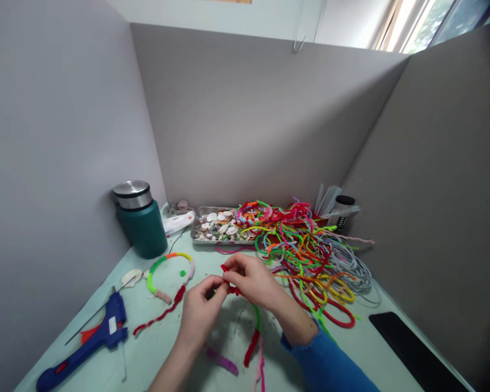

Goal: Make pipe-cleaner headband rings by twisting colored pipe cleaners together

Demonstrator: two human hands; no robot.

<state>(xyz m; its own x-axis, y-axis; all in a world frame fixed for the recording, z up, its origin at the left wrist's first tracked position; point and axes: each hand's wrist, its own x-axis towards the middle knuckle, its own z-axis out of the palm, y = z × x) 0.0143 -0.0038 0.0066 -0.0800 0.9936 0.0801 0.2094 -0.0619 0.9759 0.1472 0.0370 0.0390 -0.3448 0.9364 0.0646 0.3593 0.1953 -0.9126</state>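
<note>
My left hand [202, 310] and my right hand [253, 280] meet over the middle of the pale green table [155, 348]. Both pinch a red pipe cleaner [232, 288] between their fingertips; its twisted end sticks up at my right thumb. Below the hands lie a red, a green and a pink pipe cleaner piece [255, 343]. A multicoloured pipe cleaner arc [167, 261] with a wavy red tail lies just left of my left hand.
A big tangle of coloured pipe cleaners [306, 250] fills the right side. A metal tray of shells [218, 224] stands at the back, a green flask [141, 218] at back left, a blue glue gun [85, 343] front left, a black phone [408, 348] front right.
</note>
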